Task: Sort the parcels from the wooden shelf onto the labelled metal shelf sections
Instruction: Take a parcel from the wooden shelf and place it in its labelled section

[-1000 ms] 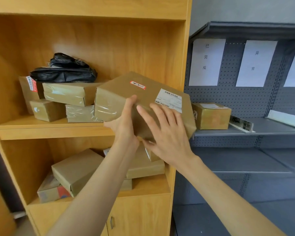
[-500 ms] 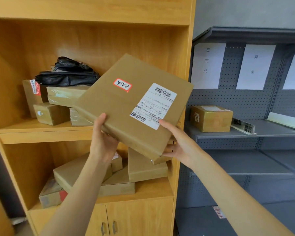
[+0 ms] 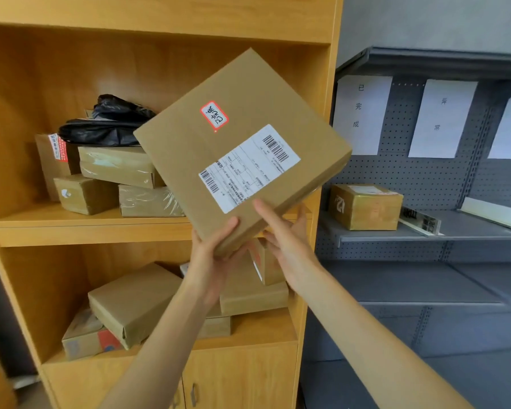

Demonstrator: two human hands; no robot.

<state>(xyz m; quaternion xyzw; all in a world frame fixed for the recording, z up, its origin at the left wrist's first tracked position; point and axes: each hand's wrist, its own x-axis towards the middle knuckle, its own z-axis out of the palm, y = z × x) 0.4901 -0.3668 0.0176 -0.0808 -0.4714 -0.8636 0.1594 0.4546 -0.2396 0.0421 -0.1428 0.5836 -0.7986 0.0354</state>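
The left hand [image 3: 213, 255] grips the lower corner of a flat brown cardboard parcel [image 3: 242, 149], thumb over the top face and fingers curled beneath; the right hand [image 3: 286, 240] steadies the same corner from the right, thumb lying on the top face, fingers mostly hidden under the box. The parcel is held up, tilted, in front of the wooden shelf [image 3: 95, 228], clear of its boards, so the step in hand looks like reading it before sorting. A red-bordered sticker [image 3: 214, 116] on it bears handwriting that seems to read 已完成; below sits a white shipping label [image 3: 248, 169] with two barcodes, its print too small to read. Right of the wooden shelf, the metal shelf [image 3: 469, 231] carries paper signs: one reads 已完成 [image 3: 362, 113], the next 异常 [image 3: 441, 118], a third is cut off. The next move probably calls for carrying the parcel right, under the 已完成 sign, beside the small box [image 3: 365, 206] already there.
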